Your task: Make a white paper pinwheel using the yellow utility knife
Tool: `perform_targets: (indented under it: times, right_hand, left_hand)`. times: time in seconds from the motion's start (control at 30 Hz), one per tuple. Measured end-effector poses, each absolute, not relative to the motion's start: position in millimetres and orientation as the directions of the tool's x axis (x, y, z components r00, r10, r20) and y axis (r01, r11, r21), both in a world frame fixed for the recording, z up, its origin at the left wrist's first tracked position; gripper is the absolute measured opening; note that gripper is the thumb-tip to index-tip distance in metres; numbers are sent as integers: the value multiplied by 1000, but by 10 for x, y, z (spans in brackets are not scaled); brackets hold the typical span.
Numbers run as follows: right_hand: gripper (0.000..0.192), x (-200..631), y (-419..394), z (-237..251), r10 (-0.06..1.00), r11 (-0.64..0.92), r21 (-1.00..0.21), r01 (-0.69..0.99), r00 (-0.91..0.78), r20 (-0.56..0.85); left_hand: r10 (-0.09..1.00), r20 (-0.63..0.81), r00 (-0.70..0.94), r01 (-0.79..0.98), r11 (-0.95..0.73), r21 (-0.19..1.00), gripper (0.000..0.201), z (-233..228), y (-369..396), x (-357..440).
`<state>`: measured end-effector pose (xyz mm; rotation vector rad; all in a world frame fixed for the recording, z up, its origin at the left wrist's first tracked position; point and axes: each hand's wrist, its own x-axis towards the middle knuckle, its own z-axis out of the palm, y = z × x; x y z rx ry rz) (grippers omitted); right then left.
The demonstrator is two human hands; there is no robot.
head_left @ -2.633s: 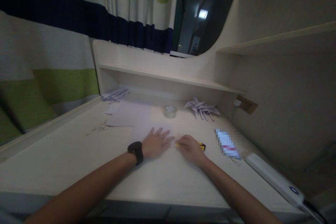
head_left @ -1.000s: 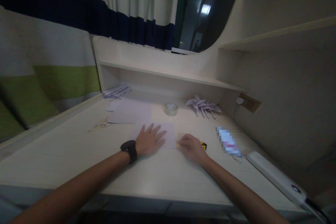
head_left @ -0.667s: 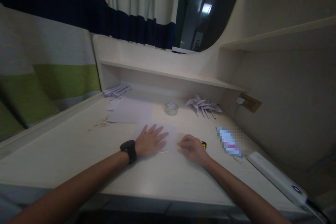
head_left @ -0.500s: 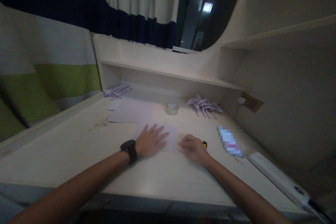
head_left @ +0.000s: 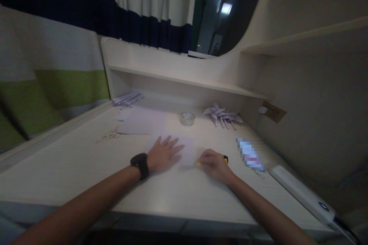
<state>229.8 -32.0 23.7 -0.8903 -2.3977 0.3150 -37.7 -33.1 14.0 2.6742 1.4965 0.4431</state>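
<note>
One sheet of pale paper (head_left: 188, 149) lies flat on the desk (head_left: 71, 168), and everything else is placed here relative to it. The left hand (head_left: 163, 155), with a black watch (head_left: 140, 164) at its wrist, presses palm-down on the near left part of the sheet, fingers spread apart and flat. The right hand (head_left: 214, 164) sits just beside the sheet's near right corner, fingers curled together around a yellow-and-black tool (head_left: 225, 158); only its two ends show, so what kind of tool it is cannot be told.

Behind the sheet and to its left lies one larger sheet (head_left: 143, 122), and beyond that, in the desk's far left corner, a small stack of folded paper pieces (head_left: 126, 99) too blurred to count. Left of the sheet lies one pair of scissors (head_left: 107, 136). Straight behind the sheet stands one roll of clear tape (head_left: 187, 118). Behind and to the right is a cluster of folded paper pinwheels (head_left: 222, 115), overlapping so the number cannot be told. To the right of the sheet lie one blurred-out packet (head_left: 250, 155) and, farther right and nearer, one long white device (head_left: 299, 193).
</note>
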Motion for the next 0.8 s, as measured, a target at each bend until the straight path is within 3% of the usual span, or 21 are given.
perform_targets:
  times: [0.13, 0.3, 0.53, 0.8]
  right_hand:
    - [11, 2282, -322, 235, 669, 743, -401, 536, -606, 431]
    - [11, 2283, -309, 205, 679, 733, -374, 569, -576, 456]
    - [14, 2298, -249, 148, 700, 700, -360, 617, -494, 516]
    - [16, 2310, -262, 209, 730, 659, -367, 656, -441, 522]
  left_hand:
    - [824, 271, 497, 811, -553, 193, 52, 203, -352, -365]
    - [727, 281, 627, 700, -683, 206, 52, 338, -325, -441]
    - [688, 261, 677, 666, -724, 181, 75, 303, -265, -513]
    - [651, 344, 676, 639, -751, 165, 37, 379, -322, -420]
